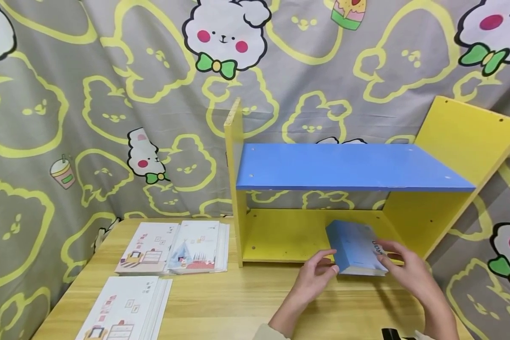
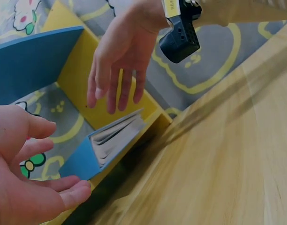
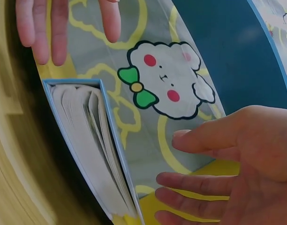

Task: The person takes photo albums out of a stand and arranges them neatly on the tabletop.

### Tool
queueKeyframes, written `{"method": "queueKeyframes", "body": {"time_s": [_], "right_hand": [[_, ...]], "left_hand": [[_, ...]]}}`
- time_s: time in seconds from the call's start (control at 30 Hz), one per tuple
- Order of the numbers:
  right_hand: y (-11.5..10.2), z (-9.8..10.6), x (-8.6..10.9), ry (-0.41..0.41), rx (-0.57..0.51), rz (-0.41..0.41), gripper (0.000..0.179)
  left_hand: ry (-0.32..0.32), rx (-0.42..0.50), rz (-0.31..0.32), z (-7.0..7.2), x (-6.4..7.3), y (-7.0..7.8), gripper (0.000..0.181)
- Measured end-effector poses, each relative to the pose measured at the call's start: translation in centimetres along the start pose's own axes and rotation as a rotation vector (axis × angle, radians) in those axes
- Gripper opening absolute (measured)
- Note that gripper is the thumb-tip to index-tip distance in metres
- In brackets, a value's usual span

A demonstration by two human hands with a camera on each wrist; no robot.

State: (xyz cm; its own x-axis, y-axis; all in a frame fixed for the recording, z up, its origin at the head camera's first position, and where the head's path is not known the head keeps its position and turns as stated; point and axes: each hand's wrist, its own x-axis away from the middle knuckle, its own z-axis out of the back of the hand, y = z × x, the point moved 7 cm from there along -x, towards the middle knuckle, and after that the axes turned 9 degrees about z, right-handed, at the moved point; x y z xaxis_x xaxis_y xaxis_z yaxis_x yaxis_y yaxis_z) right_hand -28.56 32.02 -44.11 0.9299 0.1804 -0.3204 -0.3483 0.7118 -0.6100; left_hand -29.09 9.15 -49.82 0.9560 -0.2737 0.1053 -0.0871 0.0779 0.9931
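A thick blue hardcover book (image 1: pixel 354 245) lies on the yellow lower board (image 1: pixel 284 231) of a small shelf, its near end jutting past the front edge. Beside the spine is my left hand (image 1: pixel 312 278), fingertips right at the lower corner in the left wrist view. My right hand (image 1: pixel 408 269) overlaps the cover's right side in the head view, its fingers loosely extended. In the right wrist view, the page block of the book (image 3: pixel 82 140) faces the camera, and the right hand (image 3: pixel 246 164) appears apart from it. Neither hand grips the book.
A blue upper board (image 1: pixel 352 165) spans the shelf above the book, between yellow side panels (image 1: pixel 467 141). Several white illustrated books (image 1: pixel 148 248) lie in stacks on the wooden table (image 1: pixel 221 307) at the left. A patterned curtain (image 1: pixel 153 94) hangs behind.
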Motion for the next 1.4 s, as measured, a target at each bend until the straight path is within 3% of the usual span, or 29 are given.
{"method": "queueKeyframes", "body": {"time_s": [0.17,0.4,0.63,0.9,1.4], "right_hand": [[1.1,0.3,0.3,-0.011,0.007,-0.022,0.04],[2.3,0.1,0.6,-0.088,-0.023,-0.092,0.04],[3.7,-0.1,0.9,-0.116,-0.03,-0.156,0.048],[5.7,-1.4,1.5,-0.166,-0.297,-0.288,0.055],[6.6,-2.9,1.9,-0.115,-0.479,-0.331,0.059]], "left_hand": [[-0.008,0.021,0.034,-0.6,-0.3,-0.3,0.039],[-0.059,0.084,0.027,-1.5,-0.7,-0.7,0.042],[-0.028,0.113,0.045,-2.0,-1.0,-1.1,0.044],[-0.027,0.192,0.06,-2.7,-1.7,-1.7,0.043],[-0.054,0.436,0.125,-4.8,-3.1,-2.8,0.046]]}}
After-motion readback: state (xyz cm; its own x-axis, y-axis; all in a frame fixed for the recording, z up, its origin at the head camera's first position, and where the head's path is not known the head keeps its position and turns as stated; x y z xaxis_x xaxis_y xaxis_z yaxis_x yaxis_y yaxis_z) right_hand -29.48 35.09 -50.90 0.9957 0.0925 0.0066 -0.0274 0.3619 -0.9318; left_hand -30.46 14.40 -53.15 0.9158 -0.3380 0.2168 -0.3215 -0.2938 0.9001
